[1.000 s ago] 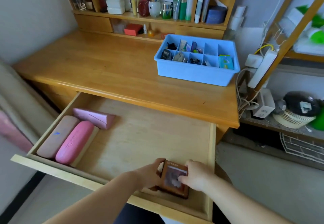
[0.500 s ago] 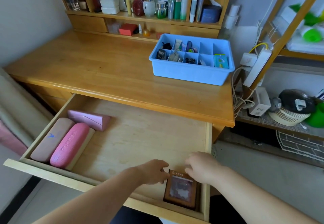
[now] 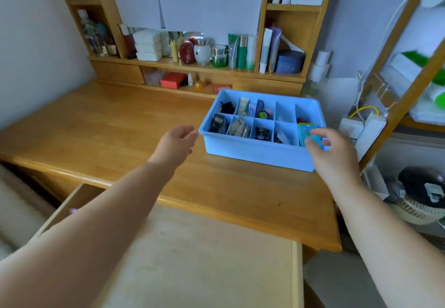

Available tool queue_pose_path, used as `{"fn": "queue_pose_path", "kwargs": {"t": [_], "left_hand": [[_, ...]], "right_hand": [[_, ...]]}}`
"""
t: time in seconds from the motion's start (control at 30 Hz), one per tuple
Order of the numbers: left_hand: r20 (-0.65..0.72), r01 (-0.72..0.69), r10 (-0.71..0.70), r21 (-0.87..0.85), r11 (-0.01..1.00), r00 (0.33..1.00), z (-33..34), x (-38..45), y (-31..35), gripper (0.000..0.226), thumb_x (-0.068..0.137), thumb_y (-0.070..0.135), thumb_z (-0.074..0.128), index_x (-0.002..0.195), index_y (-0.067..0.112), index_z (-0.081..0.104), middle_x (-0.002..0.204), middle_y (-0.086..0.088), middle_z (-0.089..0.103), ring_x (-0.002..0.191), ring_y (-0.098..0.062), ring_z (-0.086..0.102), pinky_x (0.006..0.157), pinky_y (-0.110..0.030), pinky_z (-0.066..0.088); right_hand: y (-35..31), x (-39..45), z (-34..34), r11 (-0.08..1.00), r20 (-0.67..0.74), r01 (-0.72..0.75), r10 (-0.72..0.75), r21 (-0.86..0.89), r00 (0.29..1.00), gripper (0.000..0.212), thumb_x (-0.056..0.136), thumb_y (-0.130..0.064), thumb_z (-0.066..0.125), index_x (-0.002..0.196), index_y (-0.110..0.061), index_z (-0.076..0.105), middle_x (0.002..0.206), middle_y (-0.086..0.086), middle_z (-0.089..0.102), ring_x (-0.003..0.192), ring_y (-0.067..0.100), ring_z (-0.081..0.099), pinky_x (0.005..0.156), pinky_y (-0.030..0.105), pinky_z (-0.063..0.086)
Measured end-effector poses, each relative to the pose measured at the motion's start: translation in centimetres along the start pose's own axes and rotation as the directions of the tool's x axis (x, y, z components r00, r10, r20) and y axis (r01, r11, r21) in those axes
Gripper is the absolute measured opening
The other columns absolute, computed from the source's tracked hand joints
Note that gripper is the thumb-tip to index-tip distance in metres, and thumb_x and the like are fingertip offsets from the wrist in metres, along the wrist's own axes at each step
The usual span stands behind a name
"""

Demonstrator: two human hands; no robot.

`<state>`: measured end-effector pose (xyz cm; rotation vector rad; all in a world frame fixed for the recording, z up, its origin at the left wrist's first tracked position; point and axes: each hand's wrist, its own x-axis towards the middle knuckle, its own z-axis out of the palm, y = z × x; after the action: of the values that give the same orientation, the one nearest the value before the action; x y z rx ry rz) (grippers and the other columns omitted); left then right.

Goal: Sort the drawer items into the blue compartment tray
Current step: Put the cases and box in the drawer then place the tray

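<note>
The blue compartment tray [image 3: 257, 154] stands on the desk [image 3: 108, 134] at the right, with small items in most of its cells and a blue-green packet [image 3: 305, 129] in the front right cell. My left hand [image 3: 177, 142] hovers just left of the tray's front left corner, fingers relaxed and holding nothing. At the front right corner is my right hand [image 3: 333, 154], its fingers spread loosely, with thumb and fingertips over the rim by the packet. The open drawer [image 3: 192, 264] shows a bare floor below; its left part lies behind my left arm.
A hutch shelf [image 3: 197, 66] with bottles, jars and boxes runs along the back of the desk. To the right are a wooden rack [image 3: 407, 95], a power strip [image 3: 368, 131] with cables and a fan [image 3: 419, 211] low down. A wall lies to the left.
Both hands let go of the brown framed box in the drawer and rose to either side of the blue tray. The view tilted up from the drawer to the desk.
</note>
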<state>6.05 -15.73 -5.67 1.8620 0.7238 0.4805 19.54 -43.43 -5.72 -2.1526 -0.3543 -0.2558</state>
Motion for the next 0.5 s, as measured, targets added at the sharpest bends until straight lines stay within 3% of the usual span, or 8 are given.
{"fn": "queue_pose_path", "kwargs": {"t": [0.07,0.17,0.27,0.33,0.5], "left_hand": [[-0.011,0.066,-0.066,0.025,0.997,0.998,0.9,2.9,0.4,0.028,0.095,0.037,0.049,0.115,0.022,0.061,0.096,0.008,0.06,0.09,-0.011,0.06,0.089,-0.038,0.054],[0.029,0.195,-0.193,-0.065,0.979,0.981,2.5,6.0,1.0,0.023,0.095,0.038,0.05,0.085,0.021,0.062,0.1,-0.006,0.064,0.094,-0.022,0.063,0.089,-0.042,0.055],[0.037,0.249,-0.246,-0.088,0.965,0.968,3.9,7.7,0.9,0.022,0.094,0.035,0.053,0.09,0.017,0.065,0.092,-0.006,0.064,0.08,-0.02,0.062,0.076,-0.037,0.059],[0.022,0.224,-0.223,-0.048,0.973,0.975,4.4,8.3,0.8,0.014,0.095,0.029,0.053,0.093,0.022,0.065,0.083,-0.002,0.062,0.073,-0.017,0.058,0.063,-0.031,0.056],[0.059,0.112,-0.125,0.186,0.976,0.99,3.3,6.9,0.3,0.016,0.097,0.023,0.047,0.092,0.024,0.062,0.072,-0.003,0.058,0.054,-0.017,0.048,0.041,-0.022,0.043]], "right_hand": [[1.5,3.4,0.7,0.989,0.009,-0.149,0.149,0.002,0.989,0.025,0.088,-0.029,0.059,0.11,-0.017,0.062,0.112,0.01,0.058,0.102,0.026,0.059,0.077,0.035,0.049],[3.1,6.6,1.7,0.966,0.047,-0.257,0.256,0.014,0.966,0.013,0.089,-0.025,0.057,0.081,-0.014,0.055,0.084,0.009,0.06,0.081,0.029,0.061,0.057,0.032,0.042],[4.6,8.1,2.1,0.948,0.057,-0.317,0.317,-0.008,0.947,0.01,0.093,-0.02,0.049,0.09,-0.015,0.058,0.082,0.006,0.056,0.074,0.025,0.054,0.061,0.032,0.043],[5.0,8.5,2.2,0.926,0.086,-0.371,0.365,0.067,0.927,0.012,0.094,-0.015,0.046,0.091,-0.017,0.058,0.077,0.005,0.058,0.068,0.023,0.056,0.062,0.032,0.045],[4.5,6.7,1.3,0.863,0.197,-0.477,0.445,0.167,0.874,0.018,0.096,-0.015,0.046,0.087,-0.022,0.059,0.08,0.003,0.061,0.07,0.021,0.061,0.058,0.029,0.048]]}}
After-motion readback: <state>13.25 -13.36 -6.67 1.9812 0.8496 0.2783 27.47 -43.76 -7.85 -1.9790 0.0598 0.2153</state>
